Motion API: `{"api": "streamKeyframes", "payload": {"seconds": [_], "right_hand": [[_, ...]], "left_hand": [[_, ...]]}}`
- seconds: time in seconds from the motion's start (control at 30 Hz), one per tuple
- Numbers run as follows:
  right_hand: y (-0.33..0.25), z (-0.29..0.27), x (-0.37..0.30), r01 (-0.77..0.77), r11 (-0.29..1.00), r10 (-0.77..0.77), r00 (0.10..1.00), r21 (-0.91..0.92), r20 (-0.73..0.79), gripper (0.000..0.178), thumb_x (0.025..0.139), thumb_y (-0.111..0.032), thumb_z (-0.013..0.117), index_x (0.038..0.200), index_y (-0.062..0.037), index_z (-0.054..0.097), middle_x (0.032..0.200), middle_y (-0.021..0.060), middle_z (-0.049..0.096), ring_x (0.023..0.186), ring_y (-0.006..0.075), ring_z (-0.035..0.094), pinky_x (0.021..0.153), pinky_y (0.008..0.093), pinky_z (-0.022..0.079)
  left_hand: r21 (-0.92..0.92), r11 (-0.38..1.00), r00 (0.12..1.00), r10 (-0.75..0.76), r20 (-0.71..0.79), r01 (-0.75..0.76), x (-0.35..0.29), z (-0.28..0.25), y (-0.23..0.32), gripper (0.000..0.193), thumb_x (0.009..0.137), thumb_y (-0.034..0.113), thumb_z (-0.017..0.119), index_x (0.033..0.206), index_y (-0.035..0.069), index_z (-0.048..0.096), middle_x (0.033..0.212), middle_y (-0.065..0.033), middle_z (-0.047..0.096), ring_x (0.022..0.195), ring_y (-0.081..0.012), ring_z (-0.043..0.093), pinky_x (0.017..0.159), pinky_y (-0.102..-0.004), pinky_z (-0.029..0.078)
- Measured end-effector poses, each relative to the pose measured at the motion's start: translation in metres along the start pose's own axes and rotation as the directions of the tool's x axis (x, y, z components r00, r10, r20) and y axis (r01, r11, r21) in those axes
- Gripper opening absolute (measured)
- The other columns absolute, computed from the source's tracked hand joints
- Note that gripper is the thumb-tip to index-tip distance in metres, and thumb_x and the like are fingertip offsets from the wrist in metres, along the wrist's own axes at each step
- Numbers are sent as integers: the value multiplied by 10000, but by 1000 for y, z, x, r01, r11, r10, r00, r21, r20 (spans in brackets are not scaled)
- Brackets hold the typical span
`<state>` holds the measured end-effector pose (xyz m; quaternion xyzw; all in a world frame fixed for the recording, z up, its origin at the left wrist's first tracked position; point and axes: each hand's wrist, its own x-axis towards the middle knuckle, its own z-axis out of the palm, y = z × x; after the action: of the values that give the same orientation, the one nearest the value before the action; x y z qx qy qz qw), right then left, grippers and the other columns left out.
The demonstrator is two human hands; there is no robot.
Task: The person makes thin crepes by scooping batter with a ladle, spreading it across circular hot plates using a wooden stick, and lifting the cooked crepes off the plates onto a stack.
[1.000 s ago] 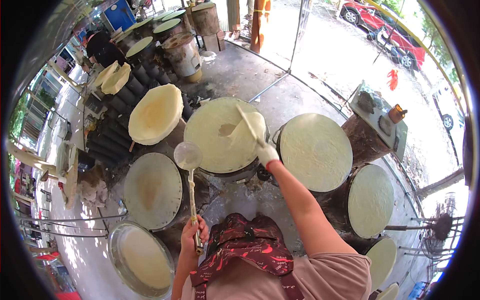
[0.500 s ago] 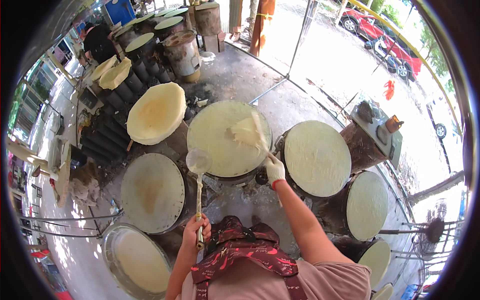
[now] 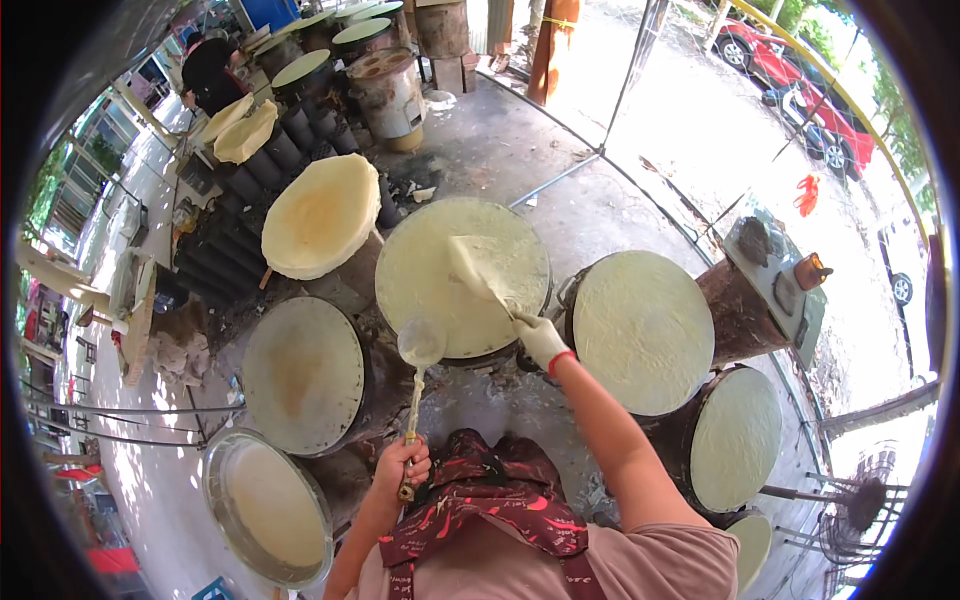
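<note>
**Spreader and Ladle: Hand Positions at the Central Round Griddle**

The left hand (image 3: 403,468), bare, is closed around the lower handle of a long metal ladle (image 3: 421,342) with a round bowl. The handle is streaked with pale residue. The bowl is held over the near-left edge of the central round griddle (image 3: 470,357); whether the two are in contact cannot be told.

The right hand (image 3: 543,342), covered by a white glove with a red cuff, is closed on the near end of a pale, flat, paddle-like spreader (image 3: 473,268). The spreader is angled forward and to the left, over the central round griddle, the surface of which is coated with pale yellow-green batter (image 3: 412,255).

The central round griddle is flanked on both sides. To the near left, a grey round griddle with a brown patch (image 3: 332,350) is seen. Just to the right, a second batter-coated griddle (image 3: 643,335) is placed, with a third batter-coated griddle (image 3: 737,440) beyond it, nearer to the wearer. A wide metal basin (image 3: 216,485) holding pale liquid (image 3: 277,515) is positioned at the lower left. To the far left, a round stack of pale yellow sheets with a browned centre (image 3: 322,215) is located beside black cylindrical blocks (image 3: 215,245).
</note>
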<state>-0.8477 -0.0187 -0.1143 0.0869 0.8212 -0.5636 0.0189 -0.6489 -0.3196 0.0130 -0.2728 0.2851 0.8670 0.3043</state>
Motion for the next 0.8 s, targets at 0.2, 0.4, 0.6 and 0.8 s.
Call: {"api": "streamKeyframes", "payload": {"seconds": [0.2, 0.4, 0.6, 0.8], "right_hand": [[-22, -27, 40, -168, 986, 166, 984, 24, 69, 378, 888, -281, 541, 1183, -61, 624, 879, 90, 686, 731, 145, 606, 684, 274, 485], [-19, -49, -62, -498, 835, 389, 835, 235, 390, 388, 908, -282, 524, 1270, -154, 579, 639, -24, 519, 444, 52, 410, 387, 229, 306], [-15, 55, -127, -609, 565, 599, 767, 557, 230, 361, 930, -289, 515, 1277, -197, 562, 616, -25, 461, 408, 62, 344, 370, 216, 267], [-70, 1, -118, -531, 699, 428, 847, 478, 316, 368, 929, -232, 524, 1292, -180, 554, 633, -34, 468, 423, 53, 359, 372, 214, 267]], "left_hand": [[183, 983, 995, 32, -95, -14, 14, 14, 21, 110, 905, 112, 499, 828, 97, 422, 618, 6, 382, 413, -75, 347, 345, -234, 303], [488, 867, 947, 237, -218, -104, 47, 41, 47, 125, 871, 112, 522, 819, 80, 413, 595, -6, 396, 398, -90, 379, 328, -261, 320], [743, 658, 885, 410, -218, -122, 96, 58, 15, 135, 842, 95, 540, 778, 57, 428, 574, -19, 436, 401, -103, 420, 340, -258, 327], [78, 997, 991, -11, 137, 0, 38, 55, 85, 249, 935, 110, 466, 708, 120, 366, 555, 50, 323, 394, -31, 308, 339, -196, 252]]}}
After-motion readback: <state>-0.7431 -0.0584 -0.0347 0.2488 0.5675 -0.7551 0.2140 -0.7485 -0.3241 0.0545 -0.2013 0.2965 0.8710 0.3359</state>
